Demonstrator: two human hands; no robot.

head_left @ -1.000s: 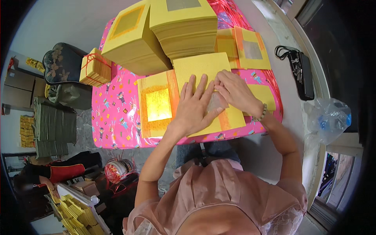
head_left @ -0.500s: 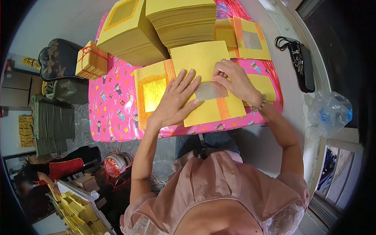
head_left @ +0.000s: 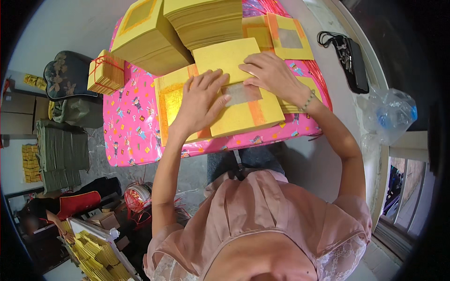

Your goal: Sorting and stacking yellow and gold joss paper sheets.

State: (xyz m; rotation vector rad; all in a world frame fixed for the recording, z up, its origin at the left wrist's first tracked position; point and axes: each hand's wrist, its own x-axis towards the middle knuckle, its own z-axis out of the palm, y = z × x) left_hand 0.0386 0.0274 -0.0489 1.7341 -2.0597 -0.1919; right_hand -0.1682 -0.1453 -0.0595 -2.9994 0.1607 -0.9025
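A sheet of yellow paper (head_left: 225, 52), partly folded over, lies before me on other sheets near the table's front edge. A grey-silver patch (head_left: 247, 94) and an orange strip show on its near part. Across the left side of the paper rests my left hand (head_left: 200, 99), its fingers stretched and slightly spread. My right hand (head_left: 273, 75) presses on the right side above the silver patch, fingers extended and a little bent, with nothing visible in its grasp. Beneath my left hand, a yellow sheet with a shiny gold square (head_left: 173, 107) sticks out.
Tall stacks of yellow paper (head_left: 150, 49) stand at the back of the pink patterned table (head_left: 129, 140). A bundle tied with red string (head_left: 107, 75) sits at left. More patched sheets (head_left: 293, 40) lie back right. Another person's hand (head_left: 68, 234) shows at lower left by yellow paper.
My right hand has gone from pinching the paper's fold to lying on it with fingers extended. My left hand remains on the paper. The whole view has shifted slightly.
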